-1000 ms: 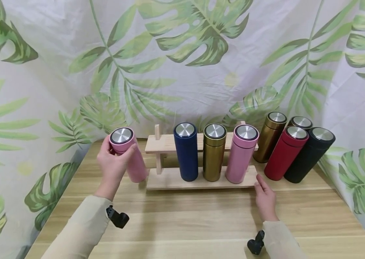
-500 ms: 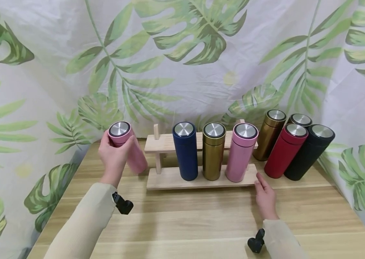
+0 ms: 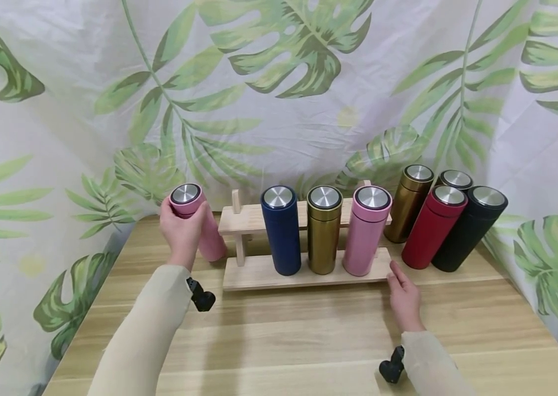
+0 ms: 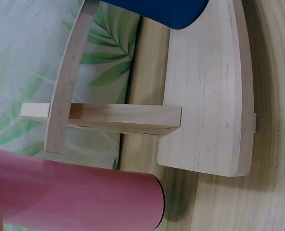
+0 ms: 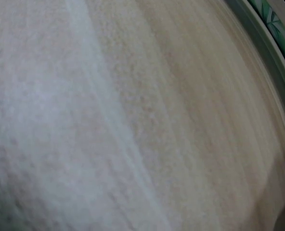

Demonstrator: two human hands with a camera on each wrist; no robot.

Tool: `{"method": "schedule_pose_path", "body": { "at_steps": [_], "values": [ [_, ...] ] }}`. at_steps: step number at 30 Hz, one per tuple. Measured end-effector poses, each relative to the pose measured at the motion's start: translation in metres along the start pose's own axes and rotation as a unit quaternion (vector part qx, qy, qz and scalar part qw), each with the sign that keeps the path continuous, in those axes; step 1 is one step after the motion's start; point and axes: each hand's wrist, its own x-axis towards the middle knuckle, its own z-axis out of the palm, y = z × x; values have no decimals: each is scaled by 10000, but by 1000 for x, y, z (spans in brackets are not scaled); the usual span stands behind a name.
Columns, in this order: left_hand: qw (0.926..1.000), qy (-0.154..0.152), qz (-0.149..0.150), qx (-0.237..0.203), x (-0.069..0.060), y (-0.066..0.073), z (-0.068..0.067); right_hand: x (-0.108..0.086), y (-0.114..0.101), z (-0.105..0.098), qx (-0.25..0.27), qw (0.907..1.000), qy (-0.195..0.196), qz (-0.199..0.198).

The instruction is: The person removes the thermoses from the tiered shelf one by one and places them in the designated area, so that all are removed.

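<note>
My left hand (image 3: 182, 231) grips a pink thermos bottle (image 3: 211, 242) near its steel-topped lid, just left of the two-tier wooden rack (image 3: 259, 280). In the left wrist view the bottle (image 4: 80, 192) lies beside the rack's left end, apart from it. Whether its base touches the tabletop I cannot tell. On the rack's lower shelf a blue bottle (image 3: 281, 236), a gold bottle (image 3: 322, 242) and a second pink bottle (image 3: 364, 242) stand upright in a row. My right hand (image 3: 404, 300) holds the right front corner of that shelf with thumb and finger.
Right of the rack stand a bronze bottle (image 3: 407, 212), a red bottle (image 3: 429, 236), a black bottle (image 3: 464, 242) and another dark one (image 3: 455, 179) mostly hidden behind them. A leaf-print cloth (image 3: 298, 137) hangs behind the wooden table (image 3: 308, 341).
My left hand has carried the pink bottle a little away from me, toward the back of the table. The right hand stays at the shelf corner. The head view has shifted slightly.
</note>
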Motion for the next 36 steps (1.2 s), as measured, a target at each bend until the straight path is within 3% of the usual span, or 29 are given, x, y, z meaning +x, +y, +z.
{"method": "schedule_pose_path", "body": {
  "at_steps": [5,18,36],
  "values": [
    [9999,23,-77,-86,3,-3,7,1,0,-1,1,10000,20,-50],
    [9986,-287,-421,-104,4,-6,19,4,3,0,58,10000,11,-9],
    [9961,-440,-739,-185,9,-13,21,5,4,2,-22,9998,170,-41]
  ]
}}
